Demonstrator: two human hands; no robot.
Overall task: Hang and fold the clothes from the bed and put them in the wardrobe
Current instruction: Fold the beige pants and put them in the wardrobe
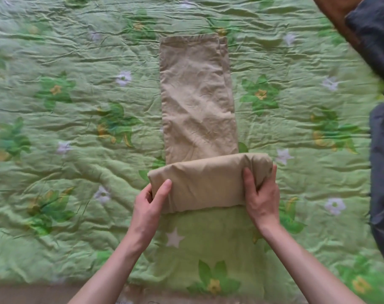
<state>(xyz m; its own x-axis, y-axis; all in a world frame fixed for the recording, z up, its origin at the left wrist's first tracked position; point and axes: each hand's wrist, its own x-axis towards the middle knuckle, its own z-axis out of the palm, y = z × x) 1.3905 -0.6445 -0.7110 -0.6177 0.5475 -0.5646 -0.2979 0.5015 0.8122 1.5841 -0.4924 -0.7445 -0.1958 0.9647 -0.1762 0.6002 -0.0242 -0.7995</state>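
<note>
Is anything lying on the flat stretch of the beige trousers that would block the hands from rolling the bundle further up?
Nothing visible does. The left hand and right hand grip the rolled end of the beige trousers, and the flat stretch ahead is bare. The dark garment lies off to the right, apart from it.

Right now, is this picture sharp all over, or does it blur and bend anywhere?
Head view: sharpest at the centre, where the beige trousers and both hands, left hand and right hand, are clear; the dark garment at the right edge smears; the green quilt softens toward the corners; light is soft and even, without glare; wide-angle bending shows at the edges.
</note>
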